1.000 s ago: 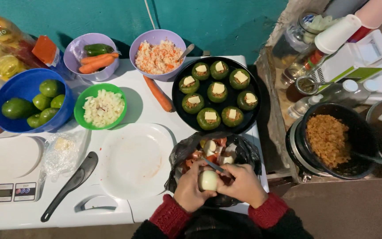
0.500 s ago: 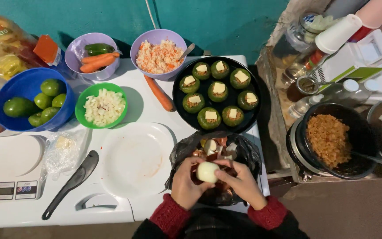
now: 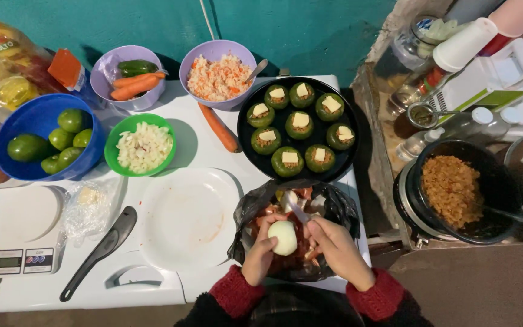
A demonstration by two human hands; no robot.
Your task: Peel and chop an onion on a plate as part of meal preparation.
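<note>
My left hand (image 3: 260,253) holds a pale peeled onion (image 3: 284,237) over an open black plastic bag (image 3: 255,209) full of vegetable scraps. My right hand (image 3: 336,249) is closed on a small knife (image 3: 294,209) whose blade rests against the top of the onion. Both hands hover just above the bag at the table's near edge. Red knitted cuffs cover both wrists.
Beyond the bag sits a black pan (image 3: 347,159) of stuffed green peppers. An empty white plate (image 3: 186,218) lies to the left, with a black spoon (image 3: 98,251), a green bowl of chopped onion (image 3: 140,145), a loose carrot (image 3: 218,127) and a pot of rice (image 3: 461,191) at the right.
The onion has been turned in my hands and the knife has shifted from its lower side to its top. Both hands stay over the bag.
</note>
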